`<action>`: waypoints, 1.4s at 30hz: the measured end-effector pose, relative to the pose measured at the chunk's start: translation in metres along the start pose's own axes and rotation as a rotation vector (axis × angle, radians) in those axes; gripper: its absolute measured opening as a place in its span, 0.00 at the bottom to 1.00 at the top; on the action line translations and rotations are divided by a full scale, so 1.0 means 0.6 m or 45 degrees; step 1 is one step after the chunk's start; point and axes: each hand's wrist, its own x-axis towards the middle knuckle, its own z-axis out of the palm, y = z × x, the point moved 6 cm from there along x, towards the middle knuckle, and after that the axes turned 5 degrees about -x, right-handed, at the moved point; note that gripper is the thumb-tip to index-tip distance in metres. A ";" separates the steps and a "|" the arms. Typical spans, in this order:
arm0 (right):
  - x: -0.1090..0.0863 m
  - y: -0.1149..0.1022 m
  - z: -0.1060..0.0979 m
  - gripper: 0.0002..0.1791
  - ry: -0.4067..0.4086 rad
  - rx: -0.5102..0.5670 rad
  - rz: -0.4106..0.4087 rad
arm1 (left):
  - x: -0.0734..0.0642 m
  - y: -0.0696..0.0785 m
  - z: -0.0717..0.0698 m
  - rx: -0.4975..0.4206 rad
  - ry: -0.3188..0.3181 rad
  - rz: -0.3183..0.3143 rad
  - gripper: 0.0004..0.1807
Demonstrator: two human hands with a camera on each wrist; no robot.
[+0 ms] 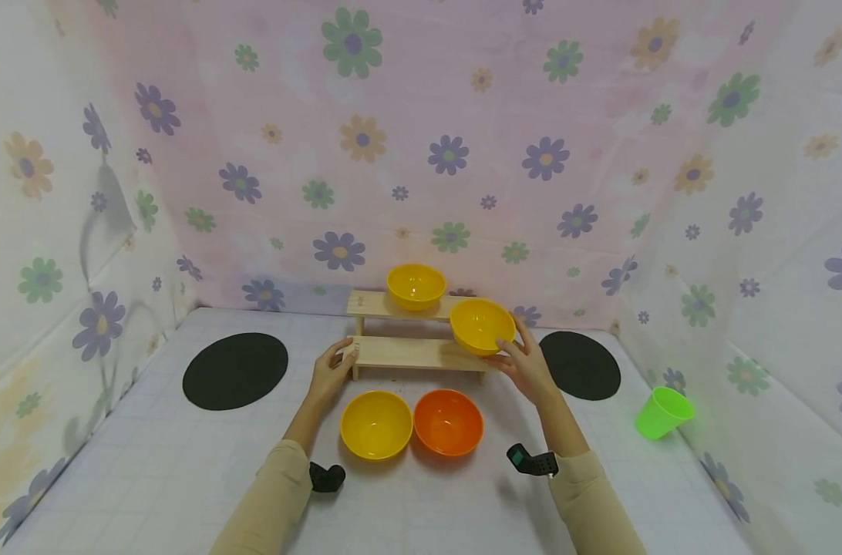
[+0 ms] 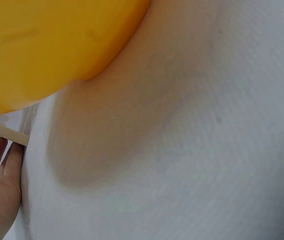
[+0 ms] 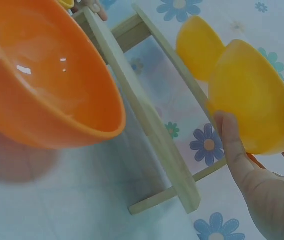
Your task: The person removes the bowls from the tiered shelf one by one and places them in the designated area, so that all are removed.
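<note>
My right hand [image 1: 528, 366] holds a yellow bowl [image 1: 482, 327] by its right side, thumb in front, over the right part of a two-step wooden rack [image 1: 407, 353]. In the right wrist view the fingers [image 3: 234, 150] lie against this bowl's outer wall. My left hand [image 1: 331, 374] grips the left end of the rack's lower step. A second yellow bowl [image 1: 416, 287] sits on the upper step, left of the held one. In front of the rack, a yellow bowl [image 1: 376, 425] and an orange bowl [image 1: 449, 422] stand side by side on the white cloth.
Black round mats lie left [image 1: 236, 371] and right [image 1: 580, 366] of the rack. A bright green cup [image 1: 664, 413] leans at the far right by the side wall. Flowered cloth [image 1: 421, 154] closes off the back and both sides.
</note>
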 end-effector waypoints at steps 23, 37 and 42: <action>-0.064 0.041 -0.029 0.42 0.023 -0.055 0.039 | -0.032 0.051 0.006 -0.036 -0.064 0.011 0.24; -0.104 0.067 -0.047 0.42 0.011 -0.069 0.068 | -0.029 0.049 0.005 -0.038 -0.056 -0.002 0.24; -0.116 0.071 -0.051 0.42 0.007 -0.079 0.087 | -0.029 0.047 0.004 -0.039 -0.053 -0.012 0.24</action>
